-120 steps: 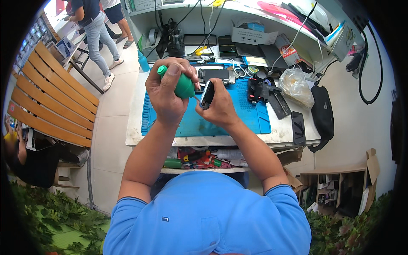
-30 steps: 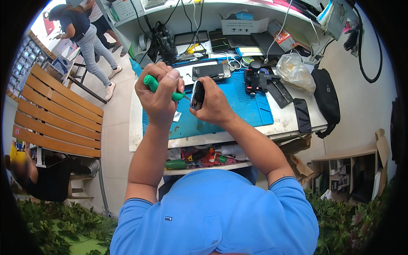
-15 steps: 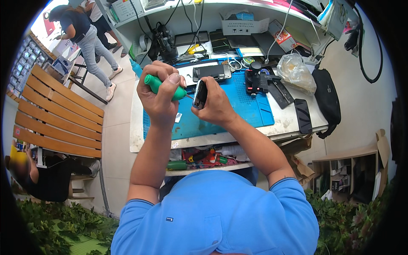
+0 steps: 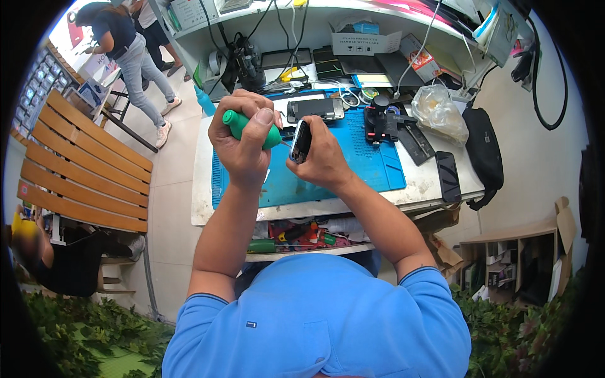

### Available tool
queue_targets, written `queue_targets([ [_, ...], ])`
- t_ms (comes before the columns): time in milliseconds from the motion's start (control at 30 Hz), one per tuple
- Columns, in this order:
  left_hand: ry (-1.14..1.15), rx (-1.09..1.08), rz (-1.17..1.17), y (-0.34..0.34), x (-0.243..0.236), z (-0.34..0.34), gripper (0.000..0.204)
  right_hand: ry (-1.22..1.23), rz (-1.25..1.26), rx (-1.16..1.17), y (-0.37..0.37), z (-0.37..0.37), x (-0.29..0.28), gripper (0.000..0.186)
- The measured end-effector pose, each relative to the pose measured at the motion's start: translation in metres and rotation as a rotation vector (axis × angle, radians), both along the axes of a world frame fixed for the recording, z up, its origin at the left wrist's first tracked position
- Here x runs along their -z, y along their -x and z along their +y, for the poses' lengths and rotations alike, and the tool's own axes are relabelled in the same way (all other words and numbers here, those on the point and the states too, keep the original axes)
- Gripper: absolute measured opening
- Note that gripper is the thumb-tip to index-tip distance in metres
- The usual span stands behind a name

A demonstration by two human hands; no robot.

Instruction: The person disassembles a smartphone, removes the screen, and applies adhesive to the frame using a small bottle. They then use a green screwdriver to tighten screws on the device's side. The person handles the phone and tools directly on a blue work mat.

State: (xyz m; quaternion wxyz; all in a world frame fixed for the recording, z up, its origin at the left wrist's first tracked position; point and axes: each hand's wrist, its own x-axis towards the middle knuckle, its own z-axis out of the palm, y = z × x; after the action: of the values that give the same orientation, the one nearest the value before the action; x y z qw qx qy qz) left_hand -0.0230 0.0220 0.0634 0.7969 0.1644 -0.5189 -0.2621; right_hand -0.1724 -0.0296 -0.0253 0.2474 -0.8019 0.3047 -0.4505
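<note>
My left hand (image 4: 244, 146) is closed around a green squeeze bottle (image 4: 236, 122) with a thin needle tip. Its tip points right, at the edge of a phone (image 4: 301, 142) tilted on its side; whether it touches is hard to make out. Fingers and thumb of my right hand (image 4: 325, 152) grip that phone, whose inner parts seem exposed. Both hands are raised over a blue repair mat (image 4: 296, 189). Just beyond them lies a loose phone screen (image 4: 315, 109). Part of the phone is hidden by my right fingers.
Right of the mat's far part stands a black clamp-like device (image 4: 380, 121). Farther right are a clear plastic bag (image 4: 438, 113), a dark phone (image 4: 448, 176) and a black pouch (image 4: 484, 154). A blue bottle (image 4: 205, 101) stands far left. Below the tabletop, a drawer (image 4: 309, 249) holds tools.
Both hands have shifted slightly to the right in the picture, with the bottle and the phone still held. The needle tip stays near the phone's edge.
</note>
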Motion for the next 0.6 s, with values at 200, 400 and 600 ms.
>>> queue_targets([
  [200,0.027,-0.002,0.041,0.002,-0.002,0.000,0.012,-0.009,-0.003,0.003,0.000,0.002,-0.003,0.074],
  [400,-0.033,-0.038,0.022,0.002,-0.003,0.000,0.016,0.023,-0.008,0.005,0.000,0.001,0.000,0.074],
  [600,-0.092,0.112,-0.070,-0.017,-0.003,-0.009,0.022,0.114,0.002,-0.008,-0.004,-0.001,0.004,0.073],
])
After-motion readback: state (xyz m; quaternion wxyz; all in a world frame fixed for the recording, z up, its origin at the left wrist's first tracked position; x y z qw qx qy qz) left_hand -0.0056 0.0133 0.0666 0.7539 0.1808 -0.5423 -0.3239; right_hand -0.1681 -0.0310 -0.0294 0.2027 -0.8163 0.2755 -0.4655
